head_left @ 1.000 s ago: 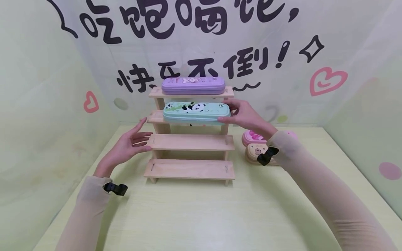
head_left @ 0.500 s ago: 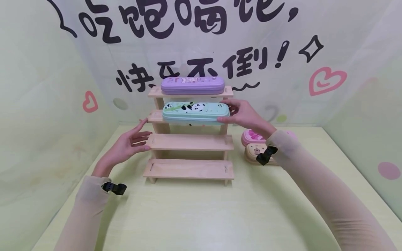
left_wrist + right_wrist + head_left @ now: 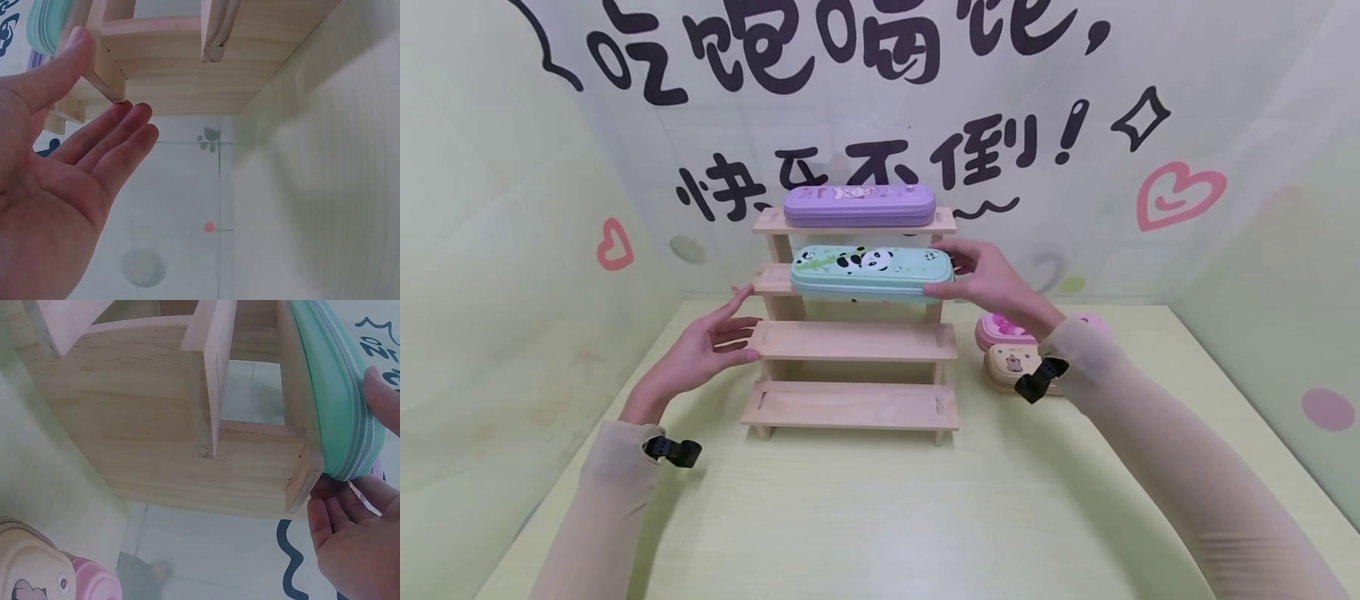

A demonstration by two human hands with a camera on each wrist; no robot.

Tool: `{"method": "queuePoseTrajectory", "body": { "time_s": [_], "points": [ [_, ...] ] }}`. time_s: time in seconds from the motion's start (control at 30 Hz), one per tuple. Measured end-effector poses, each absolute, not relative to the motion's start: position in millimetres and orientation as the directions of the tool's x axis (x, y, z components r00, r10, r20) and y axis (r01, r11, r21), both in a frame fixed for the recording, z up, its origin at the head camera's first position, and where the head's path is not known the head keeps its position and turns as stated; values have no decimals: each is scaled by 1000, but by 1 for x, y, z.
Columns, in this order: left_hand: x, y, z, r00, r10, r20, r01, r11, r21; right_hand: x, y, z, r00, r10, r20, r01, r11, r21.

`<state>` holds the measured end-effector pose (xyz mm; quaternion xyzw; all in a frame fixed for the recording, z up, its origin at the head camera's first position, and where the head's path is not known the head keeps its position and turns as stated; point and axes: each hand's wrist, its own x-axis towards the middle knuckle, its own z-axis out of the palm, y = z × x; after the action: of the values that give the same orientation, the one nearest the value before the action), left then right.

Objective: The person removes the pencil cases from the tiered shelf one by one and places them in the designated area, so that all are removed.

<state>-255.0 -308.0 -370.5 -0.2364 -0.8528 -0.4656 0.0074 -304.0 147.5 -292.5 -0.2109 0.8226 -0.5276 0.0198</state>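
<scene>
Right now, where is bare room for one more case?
Free: the two lower shelves, and the table before them, between the sleeves. Crowded: top shelf with purple case, second shelf with mint panda case and right hand, table's right side with pink case and beige case.

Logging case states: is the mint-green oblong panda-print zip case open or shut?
Shut where visible: the mint-green case shows its zipper running without a gap.

Pale table (image 3: 880,517); backdrop (image 3: 1067,62) bearing black lettering (image 3: 880,148) and pink hearts (image 3: 1180,200)
</scene>
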Motion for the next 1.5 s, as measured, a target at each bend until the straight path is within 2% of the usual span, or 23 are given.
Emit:
{"method": "queuePoseTrajectory", "body": {
  "time_s": [0.67, 1.5],
  "points": [
    [-256, -309, -372, -884, 394, 250, 417, 426, 803, -281, 168, -300, -914, -331, 234, -348, 347, -871],
    [-256, -309, -372, -882, 401, 247, 423, 443, 790, -237, 210, -315, -881, -360, 306, -427, 330, -842]
  ]
}}
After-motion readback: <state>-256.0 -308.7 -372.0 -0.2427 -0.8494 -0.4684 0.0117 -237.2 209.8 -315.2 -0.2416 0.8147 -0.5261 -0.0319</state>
